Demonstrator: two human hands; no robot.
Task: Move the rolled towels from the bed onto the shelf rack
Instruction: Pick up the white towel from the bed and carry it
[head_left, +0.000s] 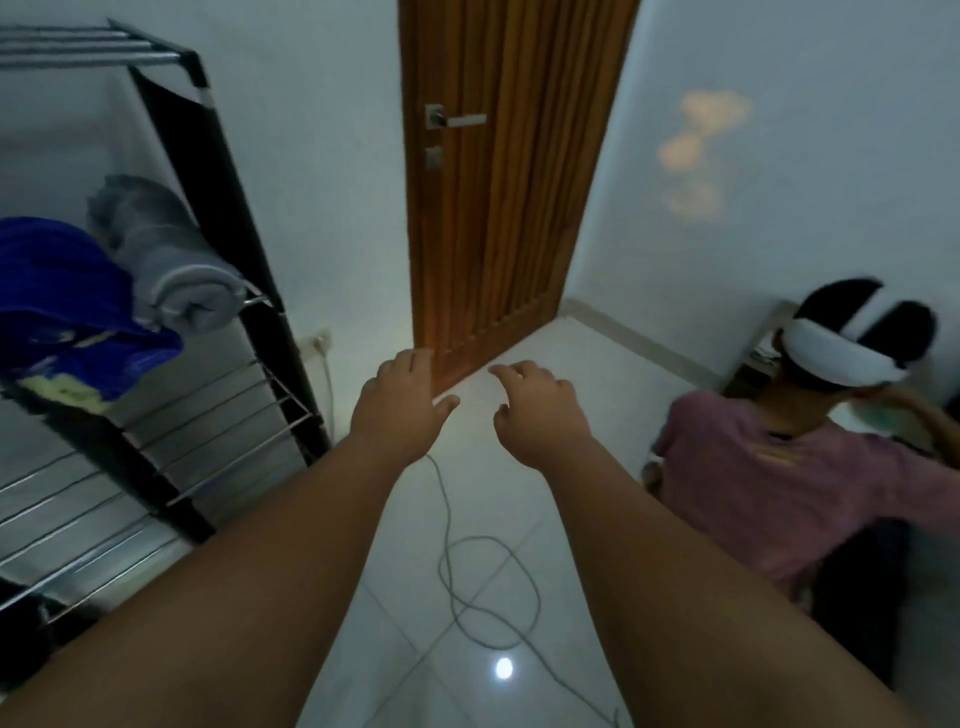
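Head view. Shelf rack (226, 208), a black frame with tiers of metal bars, carries two towels on the tier below its top bars. A grey towel (171, 260), rolled tight, lies at the rack's front corner with its spiral end facing outward. A blue towel (67, 291) touches it on the side deeper into the rack; this one is looser and slumps over the tier edge. The lower tiers show bare bars. The bed is not in view, so no towel awaiting transfer can be located.

Left hand (400, 410) and right hand (540, 415) are both extended past the rack's front corner, above the floor (493, 493) and apart from the rack. Grip state: both wide, fingers spread and relaxed, holding nothing.

A wooden door (509, 182), a loose cable (536, 597) on the floor tiles and a second person (769, 478) wearing a headset all lie beyond the rack on that same side.

Handling judgement: a rolled towel is likely light, soft and compressible, neither fragile nor slippery. The roll may unwind if lifted by one end or by its loose outer flap. Take hold round the middle of the roll with the flap trapped under the fingers, or support both ends with two hands. Lay it across the bars so that it does not sag between them. The cable is a probable trip hazard on the way to the rack.
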